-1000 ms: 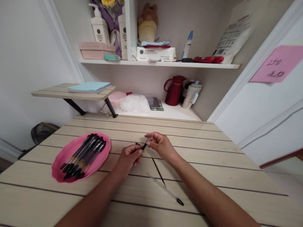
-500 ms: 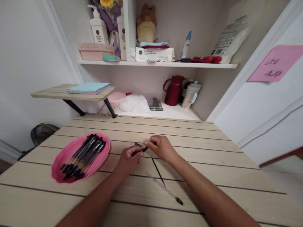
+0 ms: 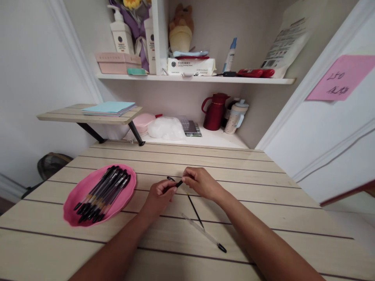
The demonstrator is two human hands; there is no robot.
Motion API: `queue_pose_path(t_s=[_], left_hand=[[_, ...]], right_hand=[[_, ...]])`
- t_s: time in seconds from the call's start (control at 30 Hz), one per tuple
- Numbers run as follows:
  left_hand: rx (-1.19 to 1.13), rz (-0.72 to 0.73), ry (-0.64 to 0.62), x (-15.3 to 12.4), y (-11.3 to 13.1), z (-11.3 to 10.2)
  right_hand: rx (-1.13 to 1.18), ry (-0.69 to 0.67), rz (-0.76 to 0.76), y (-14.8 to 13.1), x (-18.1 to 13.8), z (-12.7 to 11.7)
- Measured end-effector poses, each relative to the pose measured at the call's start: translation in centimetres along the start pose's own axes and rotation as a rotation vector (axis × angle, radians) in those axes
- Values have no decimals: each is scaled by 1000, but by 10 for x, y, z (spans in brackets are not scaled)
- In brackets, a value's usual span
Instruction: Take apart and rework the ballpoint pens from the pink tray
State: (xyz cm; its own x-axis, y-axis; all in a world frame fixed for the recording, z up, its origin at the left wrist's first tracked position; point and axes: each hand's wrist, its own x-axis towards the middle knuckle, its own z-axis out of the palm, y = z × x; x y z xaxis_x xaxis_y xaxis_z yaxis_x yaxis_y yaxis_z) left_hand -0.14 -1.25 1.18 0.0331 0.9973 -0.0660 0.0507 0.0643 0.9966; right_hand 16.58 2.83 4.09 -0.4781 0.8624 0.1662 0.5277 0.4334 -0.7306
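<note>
From here I see the wooden table (image 3: 164,249), then a pink dish (image 3: 73,195) of pens (image 3: 104,195) to the left. My left hand (image 3: 161,193) and right hand (image 3: 200,182) face each other, fingers curled nearly closed. Nearer me lie a clear black-ended barrel (image 3: 206,234) and a thin refill (image 3: 195,210); behind, a partly hidden black piece (image 3: 170,178). Last, a short black pen part (image 3: 179,183), each hand pinching one end
</note>
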Motion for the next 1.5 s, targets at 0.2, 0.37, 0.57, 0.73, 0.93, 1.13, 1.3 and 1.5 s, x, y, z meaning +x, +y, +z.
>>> queue_pose_path(t_s=[0.2, 0.37, 0.57, 0.73, 0.93, 1.13, 1.3, 1.5], left_hand=[[-48, -3, 1, 0, 1, 0], [-60, -44, -8, -2, 3, 1], [14, 49, -5, 1, 1, -1], [41, 45, 11, 2, 1, -2], [47, -16, 29, 0, 2, -1], [80, 68, 5, 3, -2, -3], [105, 95, 8, 4, -3, -4], [27, 7, -57, 6, -8, -4]], right_hand=[[-116, 42, -25, -2, 1, -1], [93, -47, -23, 5, 2, -4], [-59, -35, -41, 2, 1, -2], [-77, -10, -19, -1, 0, -4], [59, -21, -65, 7, 1, -2], [44, -44, -25, 10, 3, 0], [64, -46, -3, 9, 3, 0], [178, 74, 30, 3, 2, -10]])
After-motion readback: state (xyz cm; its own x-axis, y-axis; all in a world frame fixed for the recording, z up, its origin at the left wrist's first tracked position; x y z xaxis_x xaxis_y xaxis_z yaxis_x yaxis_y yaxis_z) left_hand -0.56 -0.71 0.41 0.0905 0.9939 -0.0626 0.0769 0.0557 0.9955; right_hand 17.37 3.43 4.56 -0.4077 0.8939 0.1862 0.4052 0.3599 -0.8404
